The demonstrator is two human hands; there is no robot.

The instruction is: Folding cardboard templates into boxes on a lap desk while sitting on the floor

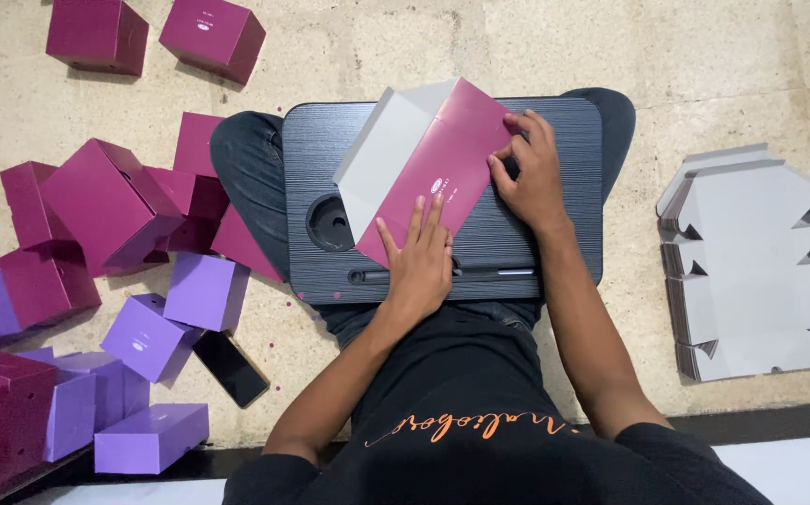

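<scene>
A flat maroon cardboard box blank (437,154) with a grey inner flap lies tilted on a dark lap desk (573,243) across my crossed legs. My left hand (419,266) presses flat on the blank's lower edge, fingers spread. My right hand (528,173) pinches and folds its right edge. The grey flap sticks out at the upper left of the blank.
Several folded maroon boxes (106,201) and purple boxes (204,290) are heaped on the floor at left. A black phone (230,367) lies among them. A stack of flat grey blanks (760,262) sits on the floor at right. The desk has a round cup recess (330,223).
</scene>
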